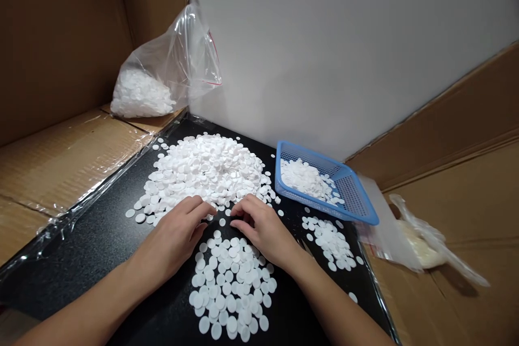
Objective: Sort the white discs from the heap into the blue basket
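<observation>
Small white round discs lie in a large heap (211,165) on the black tabletop (101,238). A smaller, flatter spread of the same discs (233,286) lies nearer to me. My left hand (178,232) is at the heap's front edge, fingers curved, thumb apart, and nothing visible in its grasp. Facing it, my right hand (261,227) has bent fingers with a gap between them and the thumb. A few loose discs (222,222) lie between the two hands. The undersides of both hands are hidden.
A blue perforated basket (352,194) with discs stands at the back right. Before it lies a small group of discs (330,243). A clear bag of white pieces (141,92) sits on cardboard at back left; another plastic bag (421,243) lies right. A pale wall (324,54) rises behind.
</observation>
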Demonstrator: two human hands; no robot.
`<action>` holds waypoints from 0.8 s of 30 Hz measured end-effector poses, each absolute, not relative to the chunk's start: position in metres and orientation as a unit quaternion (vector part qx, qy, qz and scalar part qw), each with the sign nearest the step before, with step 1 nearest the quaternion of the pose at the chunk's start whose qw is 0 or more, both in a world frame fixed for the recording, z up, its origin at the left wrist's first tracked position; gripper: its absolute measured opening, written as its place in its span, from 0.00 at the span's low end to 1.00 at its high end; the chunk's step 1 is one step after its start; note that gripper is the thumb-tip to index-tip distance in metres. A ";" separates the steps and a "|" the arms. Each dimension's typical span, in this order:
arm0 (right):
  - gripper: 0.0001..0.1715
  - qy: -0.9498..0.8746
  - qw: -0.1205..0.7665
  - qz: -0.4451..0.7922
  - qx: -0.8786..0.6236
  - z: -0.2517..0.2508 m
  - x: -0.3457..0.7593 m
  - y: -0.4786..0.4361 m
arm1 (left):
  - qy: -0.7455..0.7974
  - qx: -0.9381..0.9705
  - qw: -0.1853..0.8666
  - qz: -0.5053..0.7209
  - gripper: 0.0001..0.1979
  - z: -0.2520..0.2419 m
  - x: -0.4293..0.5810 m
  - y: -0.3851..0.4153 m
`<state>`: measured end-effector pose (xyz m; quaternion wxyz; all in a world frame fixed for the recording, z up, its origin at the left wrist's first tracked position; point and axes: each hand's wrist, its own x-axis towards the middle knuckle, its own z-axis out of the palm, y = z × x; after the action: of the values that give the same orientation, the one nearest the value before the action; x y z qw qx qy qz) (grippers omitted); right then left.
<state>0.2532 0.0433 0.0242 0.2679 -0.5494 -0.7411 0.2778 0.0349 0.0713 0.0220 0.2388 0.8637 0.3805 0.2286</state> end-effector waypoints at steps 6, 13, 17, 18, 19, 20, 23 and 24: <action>0.05 -0.775 0.237 0.265 -0.523 0.022 0.246 0.045 | 0.385 0.881 0.187 0.202 0.10 0.015 0.035 0.076; 0.06 -0.775 0.217 0.280 -0.524 0.029 0.252 0.042 | 0.387 0.894 0.131 0.182 0.08 0.012 0.039 0.078; 0.08 -0.684 0.179 0.381 -0.596 0.035 0.253 0.040 | 0.389 0.901 0.093 0.168 0.07 0.017 0.042 0.079; 0.09 -0.665 0.162 0.404 -0.607 0.037 0.254 0.040 | 0.386 0.905 0.081 0.160 0.08 0.018 0.043 0.079; 0.10 -0.657 0.153 0.409 -0.615 0.038 0.255 0.039 | 0.380 0.910 0.065 0.150 0.09 0.019 0.044 0.079; 0.10 -0.661 0.155 0.394 -0.619 0.038 0.255 0.040 | 0.372 0.917 0.050 0.138 0.09 0.020 0.044 0.079; 0.05 -0.713 0.201 0.282 -0.610 0.034 0.254 0.043 | 0.349 0.931 0.009 0.110 0.09 0.022 0.045 0.078; 0.03 -0.728 0.215 0.246 -0.602 0.030 0.253 0.045 | 0.346 0.932 -0.001 0.108 0.09 0.022 0.045 0.077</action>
<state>0.2528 0.0446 0.0303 0.2154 -0.6023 -0.7284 0.2456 0.0452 0.0775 0.0217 -0.0006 0.9321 0.3455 0.1085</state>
